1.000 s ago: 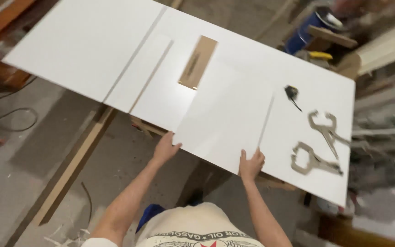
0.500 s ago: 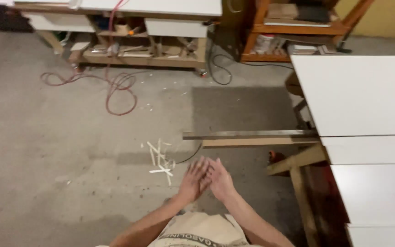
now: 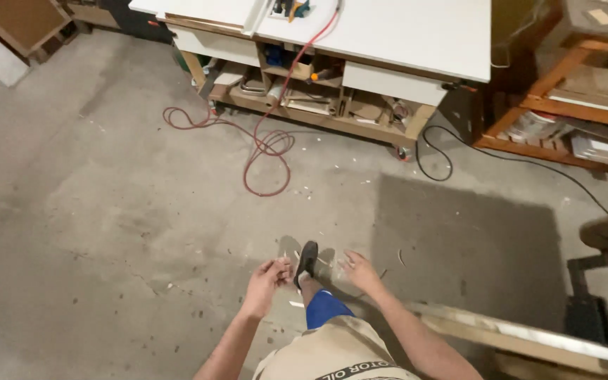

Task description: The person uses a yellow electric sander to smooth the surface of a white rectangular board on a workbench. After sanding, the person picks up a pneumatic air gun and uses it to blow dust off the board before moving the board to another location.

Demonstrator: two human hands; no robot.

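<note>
1. Your left hand (image 3: 265, 276) is empty, fingers loosely curled; your right hand (image 3: 360, 271) is empty, fingers spread. Both hang over the grey concrete floor (image 3: 107, 211).
2. Between them: your black shoe (image 3: 307, 262), mid-step.
3. Ahead of the hands: a looped red cable (image 3: 262, 144) and a white-topped wooden workbench (image 3: 388, 28).
4. Beyond your right hand: a black cable (image 3: 434, 158) and an orange wooden shelf (image 3: 564, 91).
5. Just behind the right hand: a long pale wooden plank (image 3: 522, 334).
</note>
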